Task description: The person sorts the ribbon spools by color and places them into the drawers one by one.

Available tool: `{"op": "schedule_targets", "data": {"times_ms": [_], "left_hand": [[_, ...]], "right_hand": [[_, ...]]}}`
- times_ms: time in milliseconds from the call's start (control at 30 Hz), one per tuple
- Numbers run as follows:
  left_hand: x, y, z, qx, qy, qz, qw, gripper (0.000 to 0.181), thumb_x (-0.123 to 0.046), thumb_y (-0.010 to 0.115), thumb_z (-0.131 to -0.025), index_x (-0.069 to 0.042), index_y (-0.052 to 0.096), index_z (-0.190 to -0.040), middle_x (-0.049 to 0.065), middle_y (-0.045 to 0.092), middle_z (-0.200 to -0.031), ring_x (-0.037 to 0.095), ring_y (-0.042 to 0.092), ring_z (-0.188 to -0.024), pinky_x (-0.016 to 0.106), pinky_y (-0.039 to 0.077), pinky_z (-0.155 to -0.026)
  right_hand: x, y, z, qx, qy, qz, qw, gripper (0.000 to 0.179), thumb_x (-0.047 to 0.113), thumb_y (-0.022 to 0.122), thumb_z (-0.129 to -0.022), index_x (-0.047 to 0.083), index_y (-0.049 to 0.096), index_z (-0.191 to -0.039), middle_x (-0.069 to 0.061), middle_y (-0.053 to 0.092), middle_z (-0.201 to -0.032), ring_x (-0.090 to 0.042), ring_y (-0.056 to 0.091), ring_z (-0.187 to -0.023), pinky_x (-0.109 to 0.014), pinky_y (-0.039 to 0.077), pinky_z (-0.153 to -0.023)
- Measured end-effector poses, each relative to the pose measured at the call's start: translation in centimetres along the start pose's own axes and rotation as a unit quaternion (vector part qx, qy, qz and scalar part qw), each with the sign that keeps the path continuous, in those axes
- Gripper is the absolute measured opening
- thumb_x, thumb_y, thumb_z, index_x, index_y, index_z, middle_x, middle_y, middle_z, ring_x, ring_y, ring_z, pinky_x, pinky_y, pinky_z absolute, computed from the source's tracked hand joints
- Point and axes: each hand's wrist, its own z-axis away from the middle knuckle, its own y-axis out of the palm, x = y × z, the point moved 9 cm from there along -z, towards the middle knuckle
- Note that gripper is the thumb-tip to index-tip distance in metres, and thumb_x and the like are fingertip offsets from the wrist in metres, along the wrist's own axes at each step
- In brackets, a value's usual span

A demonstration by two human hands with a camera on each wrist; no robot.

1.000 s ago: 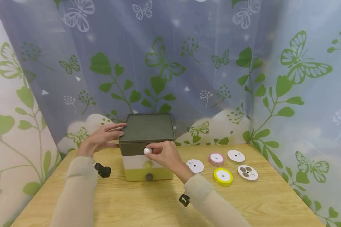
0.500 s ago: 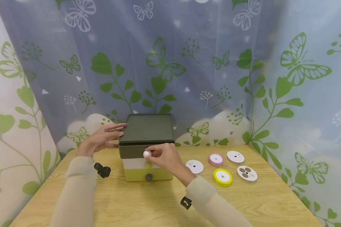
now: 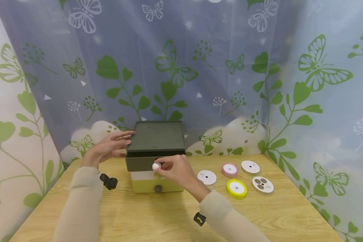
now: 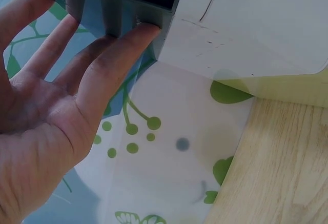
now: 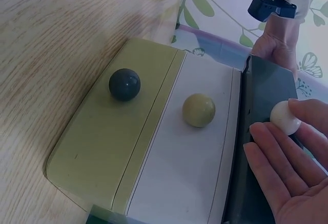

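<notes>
A small drawer box with a dark top [image 3: 157,136] stands on the wooden table. Its top drawer [image 3: 136,164], dark green, juts out a little, with a dark gap above its front. My right hand [image 3: 176,169] pinches that drawer's white round knob [image 5: 285,117] between thumb and fingers. The white middle drawer [image 5: 174,167] with a yellowish knob [image 5: 199,110] and the yellow bottom drawer [image 5: 97,142] with a dark knob [image 5: 124,84] are both pushed in. My left hand [image 3: 109,148] touches the box's left side with spread, extended fingertips [image 4: 148,32].
Several ribbon spools lie right of the box: a white one [image 3: 207,177], a pink one [image 3: 229,169], a yellow one [image 3: 237,189], another white one [image 3: 250,167] and one with round cutouts [image 3: 263,185]. A patterned curtain [image 3: 217,84] hangs behind.
The right hand has pulled the top drawer outward, toward the person, and the gap above its front has widened. The left hand stays against the box's side.
</notes>
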Motion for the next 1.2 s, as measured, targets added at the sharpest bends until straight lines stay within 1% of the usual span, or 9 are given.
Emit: {"op": "schedule_targets", "data": {"times_ms": [167, 333, 467, 600, 867, 1200], "left_hand": [[0.1, -0.1, 0.0, 0.001, 0.001, 0.004, 1.0, 0.067, -0.023, 0.057, -0.107, -0.01, 0.025, -0.165, 0.018, 0.004, -0.174, 0.048, 0.014, -0.158, 0.034, 0.056, -0.09], [0.1, -0.1, -0.1, 0.001, -0.001, 0.011, 0.9999, 0.067, -0.023, 0.057, -0.107, -0.01, 0.026, -0.165, 0.016, 0.004, -0.175, 0.045, 0.016, -0.157, 0.034, 0.056, -0.088], [0.1, 0.0, -0.1, 0.003, -0.002, 0.01, 0.9999, 0.067, -0.023, 0.057, -0.107, -0.011, 0.025, -0.165, 0.017, 0.002, -0.175, 0.046, 0.014, -0.158, 0.035, 0.055, -0.089], [0.1, 0.0, -0.1, 0.004, -0.003, 0.007, 1.0, 0.067, -0.023, 0.057, -0.107, -0.011, 0.025, -0.165, 0.016, 0.002, -0.175, 0.048, 0.012, -0.158, 0.034, 0.055, -0.091], [0.2, 0.1, 0.1, 0.005, -0.004, 0.0, 1.0, 0.067, -0.025, 0.057, -0.107, -0.012, 0.025, -0.165, 0.017, 0.002, -0.175, 0.049, 0.009, -0.158, 0.037, 0.055, -0.095], [-0.1, 0.2, 0.1, 0.006, -0.002, 0.0, 1.0, 0.068, -0.025, 0.057, -0.107, -0.011, 0.024, -0.165, 0.017, 0.001, -0.175, 0.05, 0.008, -0.158, 0.04, 0.054, -0.099]], "right_hand": [[0.3, 0.0, 0.4, 0.001, -0.006, -0.004, 1.0, 0.019, 0.017, 0.082, -0.089, 0.014, 0.082, -0.108, -0.004, 0.081, -0.085, -0.012, 0.076, -0.072, -0.02, 0.058, -0.066], [0.8, -0.1, 0.8, 0.002, -0.009, 0.004, 1.0, 0.018, 0.017, 0.081, -0.089, 0.014, 0.082, -0.107, -0.003, 0.081, -0.085, -0.011, 0.076, -0.073, -0.02, 0.057, -0.068], [1.0, -0.1, 1.2, 0.007, -0.004, 0.003, 1.0, 0.018, 0.017, 0.081, -0.089, 0.014, 0.082, -0.107, -0.002, 0.081, -0.085, -0.01, 0.076, -0.073, -0.02, 0.058, -0.069], [1.4, -0.2, 1.6, 0.009, -0.008, -0.001, 0.9999, 0.017, 0.017, 0.081, -0.09, 0.015, 0.083, -0.107, -0.002, 0.081, -0.085, -0.008, 0.075, -0.072, -0.021, 0.058, -0.069], [1.8, -0.1, 2.4, 0.012, -0.015, -0.013, 0.9997, 0.016, 0.017, 0.08, -0.09, 0.015, 0.083, -0.106, -0.001, 0.081, -0.085, -0.008, 0.075, -0.071, -0.02, 0.058, -0.066], [2.0, -0.2, 3.2, 0.015, -0.004, -0.022, 0.9996, 0.016, 0.019, 0.08, -0.091, 0.017, 0.083, -0.106, 0.001, 0.081, -0.084, -0.007, 0.074, -0.069, -0.02, 0.057, -0.064]]}}
